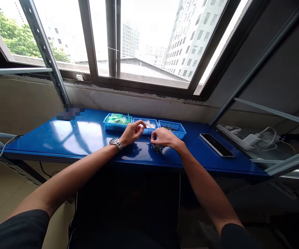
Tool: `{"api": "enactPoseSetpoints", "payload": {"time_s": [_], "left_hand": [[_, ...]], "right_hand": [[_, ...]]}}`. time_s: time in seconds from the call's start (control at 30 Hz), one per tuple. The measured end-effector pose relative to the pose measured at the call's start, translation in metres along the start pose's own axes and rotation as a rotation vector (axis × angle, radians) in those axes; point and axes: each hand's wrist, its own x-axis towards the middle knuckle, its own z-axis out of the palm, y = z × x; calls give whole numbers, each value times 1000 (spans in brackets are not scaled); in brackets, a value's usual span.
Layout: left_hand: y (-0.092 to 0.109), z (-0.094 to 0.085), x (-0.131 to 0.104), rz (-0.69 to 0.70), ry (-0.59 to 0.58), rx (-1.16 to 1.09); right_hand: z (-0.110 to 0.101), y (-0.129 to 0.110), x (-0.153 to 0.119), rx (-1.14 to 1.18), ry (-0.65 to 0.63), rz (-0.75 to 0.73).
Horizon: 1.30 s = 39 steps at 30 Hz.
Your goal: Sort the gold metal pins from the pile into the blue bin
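Note:
My right hand [163,137] is closed in a pinch, and a thin, pin-like piece [149,139] sticks out from its fingertips. Just below it on the blue table lies a small pile of thin dark pieces with shiny ends [157,148], perhaps screws. My left hand [132,133], with a metal watch at the wrist, hovers at the front of the middle blue bin [152,131]. Its fingers are curved, with a gap between thumb and forefinger, and I see nothing held there. Small clear packets [149,124] lie in that bin.
Left of it a blue bin [110,126] holds green packets [117,119]; the right-hand blue bin [182,132] contains dark thin pieces [169,128]. A phone [216,145] lies on the blue table [92,138], near a power strip [233,136] with white cables. Metal shelf posts flank the table.

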Motion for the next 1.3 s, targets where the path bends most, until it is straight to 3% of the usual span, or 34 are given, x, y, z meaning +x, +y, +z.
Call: {"api": "enactPoseSetpoints", "payload": {"time_s": [0.2,0.43,1.3], "left_hand": [[-2,0,2,-17,9,11],[-7,2,2,-27,20,39],[-2,2,2,-49,-15,-62]], "right_hand": [[-8,11,16,125,161,-154],[14,23,23,217,306,-214],[22,23,15,290,264,-295]]}}
